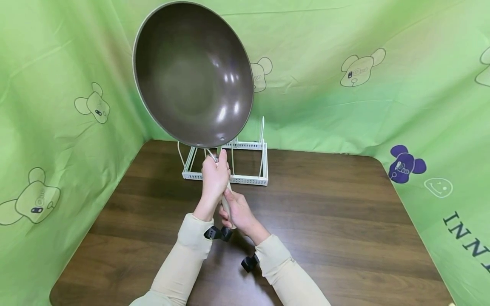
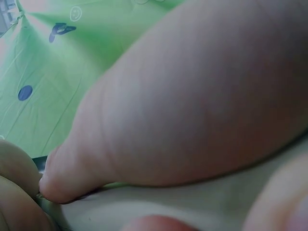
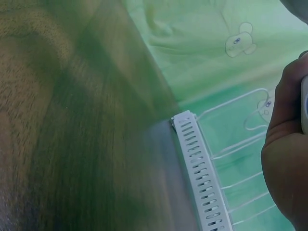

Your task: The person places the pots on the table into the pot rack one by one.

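Observation:
A large wok-shaped frying pan [image 1: 187,76], brown inside with a pale rim, is held up in the air, its inner face turned to the head camera. My left hand [image 1: 215,178] grips its light-coloured handle [image 1: 226,205] close to the pan. Lower down, my right hand [image 1: 240,212] holds the same handle near its end. In the left wrist view the left thumb [image 2: 192,106] lies along the pale handle [image 2: 110,207]. The right wrist view shows only part of the right hand [image 3: 288,163] at its edge.
Behind and below the pan, a white wire rack [image 1: 249,180] with upright loops stands on the brown wooden table [image 1: 325,221]; the pan and hands hide part of it. Green cloth [image 1: 314,110] printed with bear heads surrounds the table at the back and sides.

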Motion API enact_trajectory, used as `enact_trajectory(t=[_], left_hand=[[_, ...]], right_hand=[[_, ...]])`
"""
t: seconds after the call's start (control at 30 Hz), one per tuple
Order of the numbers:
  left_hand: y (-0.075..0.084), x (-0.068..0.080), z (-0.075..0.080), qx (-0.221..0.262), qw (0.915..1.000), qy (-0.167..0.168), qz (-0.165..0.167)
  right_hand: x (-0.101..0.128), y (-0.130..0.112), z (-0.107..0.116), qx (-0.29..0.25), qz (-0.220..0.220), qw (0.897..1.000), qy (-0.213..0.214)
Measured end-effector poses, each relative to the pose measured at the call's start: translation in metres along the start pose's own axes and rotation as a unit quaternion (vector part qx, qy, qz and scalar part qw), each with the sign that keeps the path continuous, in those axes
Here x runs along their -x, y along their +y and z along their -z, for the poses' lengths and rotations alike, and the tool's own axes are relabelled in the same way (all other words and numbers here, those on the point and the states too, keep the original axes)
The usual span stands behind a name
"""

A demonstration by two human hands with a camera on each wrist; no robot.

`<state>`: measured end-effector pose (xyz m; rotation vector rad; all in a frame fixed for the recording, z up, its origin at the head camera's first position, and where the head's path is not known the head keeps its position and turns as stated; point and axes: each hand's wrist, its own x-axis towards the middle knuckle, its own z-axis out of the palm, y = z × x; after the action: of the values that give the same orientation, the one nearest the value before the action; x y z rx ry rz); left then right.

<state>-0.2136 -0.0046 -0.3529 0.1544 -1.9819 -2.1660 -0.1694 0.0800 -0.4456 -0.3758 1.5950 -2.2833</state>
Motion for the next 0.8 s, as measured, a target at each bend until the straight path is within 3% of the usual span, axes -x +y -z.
enact_trajectory(t=[0.17,0.43,0.8], left_hand=[[-0.002,-0.002,0.003,-0.008,1.0000,0.000,-0.005],[-0.005,-0.003,0.008,-0.071,0.9972,0.007,-0.019],[-0.008,-0.005,0.015,-0.164,0.9855,0.016,-0.038]], right_hand=[[-0.002,0.002,-0.001,-0.015,-0.004,1.000,-0.011],[-0.005,0.011,-0.002,-0.020,-0.012,1.000,-0.014],[-0.006,0.016,-0.005,-0.040,-0.016,0.999,-0.031]])
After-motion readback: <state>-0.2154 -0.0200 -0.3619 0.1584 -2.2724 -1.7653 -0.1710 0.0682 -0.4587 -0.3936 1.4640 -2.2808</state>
